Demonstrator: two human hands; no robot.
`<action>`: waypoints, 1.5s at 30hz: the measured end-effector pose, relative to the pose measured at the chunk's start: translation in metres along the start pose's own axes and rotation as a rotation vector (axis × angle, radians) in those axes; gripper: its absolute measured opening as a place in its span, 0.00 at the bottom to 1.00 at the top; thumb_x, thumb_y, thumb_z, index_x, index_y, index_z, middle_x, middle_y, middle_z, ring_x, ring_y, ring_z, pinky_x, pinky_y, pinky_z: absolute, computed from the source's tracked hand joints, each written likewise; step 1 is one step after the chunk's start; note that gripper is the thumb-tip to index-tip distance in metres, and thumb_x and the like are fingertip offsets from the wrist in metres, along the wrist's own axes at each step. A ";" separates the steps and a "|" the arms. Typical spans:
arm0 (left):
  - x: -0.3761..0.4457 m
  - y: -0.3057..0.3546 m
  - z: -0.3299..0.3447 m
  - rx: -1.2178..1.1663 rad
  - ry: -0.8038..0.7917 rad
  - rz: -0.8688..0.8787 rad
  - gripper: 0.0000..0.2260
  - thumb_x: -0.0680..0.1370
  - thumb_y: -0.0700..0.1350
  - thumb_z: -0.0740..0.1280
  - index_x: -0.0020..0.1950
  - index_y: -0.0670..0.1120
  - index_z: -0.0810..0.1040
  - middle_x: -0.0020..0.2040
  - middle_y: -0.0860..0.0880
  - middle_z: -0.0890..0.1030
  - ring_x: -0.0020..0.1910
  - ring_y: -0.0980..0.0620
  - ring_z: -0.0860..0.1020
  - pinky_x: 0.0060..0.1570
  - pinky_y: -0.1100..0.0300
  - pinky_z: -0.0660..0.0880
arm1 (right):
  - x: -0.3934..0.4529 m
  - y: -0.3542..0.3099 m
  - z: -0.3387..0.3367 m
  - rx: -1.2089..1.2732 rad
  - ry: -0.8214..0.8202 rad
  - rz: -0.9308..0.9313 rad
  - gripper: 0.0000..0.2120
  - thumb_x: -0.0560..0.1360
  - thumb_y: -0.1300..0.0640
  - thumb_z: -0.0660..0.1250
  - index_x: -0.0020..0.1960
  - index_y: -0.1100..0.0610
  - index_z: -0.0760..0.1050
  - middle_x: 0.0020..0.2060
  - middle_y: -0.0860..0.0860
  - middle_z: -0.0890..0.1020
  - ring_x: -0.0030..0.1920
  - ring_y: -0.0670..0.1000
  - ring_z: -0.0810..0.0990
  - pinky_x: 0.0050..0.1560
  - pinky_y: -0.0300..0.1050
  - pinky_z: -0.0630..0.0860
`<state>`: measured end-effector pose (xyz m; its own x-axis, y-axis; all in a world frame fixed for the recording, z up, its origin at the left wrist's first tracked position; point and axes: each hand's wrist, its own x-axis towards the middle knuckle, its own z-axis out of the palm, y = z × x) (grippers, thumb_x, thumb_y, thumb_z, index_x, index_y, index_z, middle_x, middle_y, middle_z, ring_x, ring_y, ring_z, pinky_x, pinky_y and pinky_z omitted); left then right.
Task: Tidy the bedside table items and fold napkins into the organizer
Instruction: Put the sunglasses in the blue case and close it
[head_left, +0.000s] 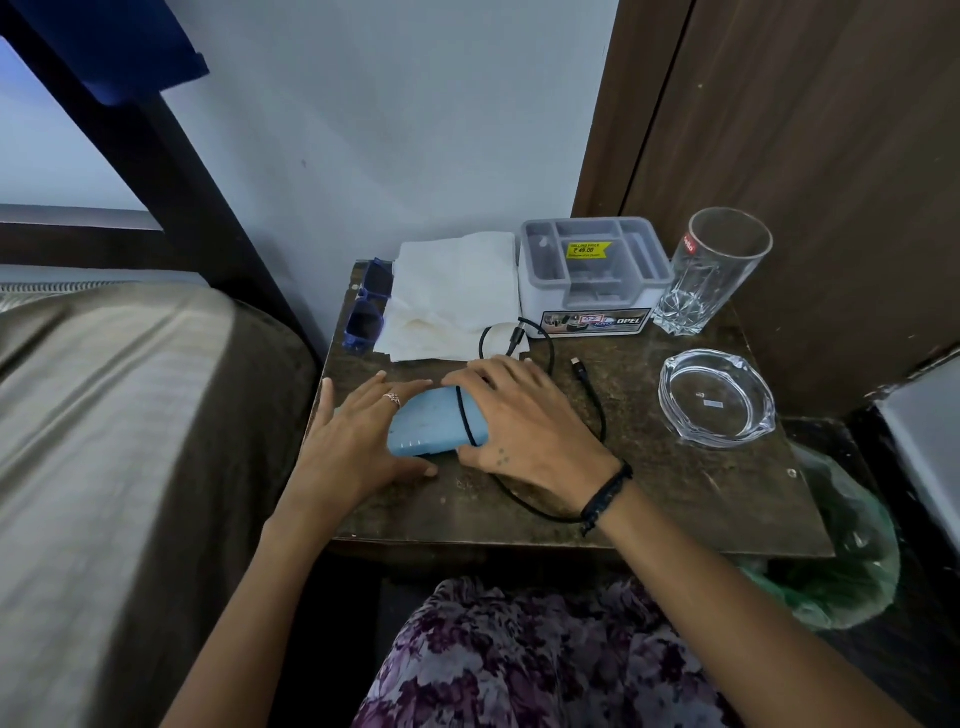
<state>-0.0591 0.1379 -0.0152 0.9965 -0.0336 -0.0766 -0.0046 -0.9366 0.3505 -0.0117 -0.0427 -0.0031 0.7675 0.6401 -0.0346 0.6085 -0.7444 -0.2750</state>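
Dark wooden desk (675, 499) stands right of bed (130, 441). Along back edge, left to right: blue sunglasses (366, 306), white paper napkins (454, 291), grey plastic compartment organizer (597, 275), clear drinking glass (714, 270). Clear glass ashtray (717, 397) sits in front of drinking glass. Light blue power bank (436, 426) lies at front centre, between left hand (353, 441) and right hand (524, 421). Black cable (597, 410) loops from napkins past right hand.

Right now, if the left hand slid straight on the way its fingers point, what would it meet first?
Probably the white napkins: the left hand, flat beside the blue power bank, points up-right toward the napkins' near edge, with bare table between. Depth is uncertain.
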 end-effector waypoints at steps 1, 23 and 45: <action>0.000 0.001 0.000 0.003 0.004 -0.002 0.36 0.67 0.55 0.74 0.72 0.57 0.62 0.72 0.54 0.67 0.75 0.54 0.56 0.72 0.46 0.37 | -0.001 0.003 -0.002 -0.001 -0.012 0.006 0.33 0.68 0.46 0.69 0.70 0.50 0.62 0.66 0.51 0.67 0.69 0.52 0.62 0.71 0.52 0.56; 0.002 0.023 -0.007 -0.052 0.072 0.016 0.31 0.68 0.52 0.74 0.69 0.56 0.68 0.64 0.53 0.74 0.66 0.50 0.70 0.74 0.47 0.40 | -0.012 0.052 0.003 0.070 0.197 -0.082 0.17 0.70 0.56 0.72 0.42 0.54 0.62 0.39 0.48 0.66 0.35 0.49 0.65 0.33 0.44 0.61; 0.020 0.067 -0.004 -0.066 0.064 0.140 0.32 0.68 0.52 0.73 0.70 0.52 0.66 0.66 0.50 0.73 0.67 0.48 0.68 0.74 0.46 0.46 | -0.038 0.050 -0.046 0.349 -0.046 0.027 0.29 0.74 0.56 0.66 0.73 0.50 0.60 0.67 0.47 0.66 0.62 0.45 0.67 0.54 0.37 0.64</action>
<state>-0.0387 0.0759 0.0106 0.9898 -0.1378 0.0362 -0.1404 -0.8992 0.4144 -0.0011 -0.1133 0.0287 0.7675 0.6351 -0.0872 0.4768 -0.6564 -0.5846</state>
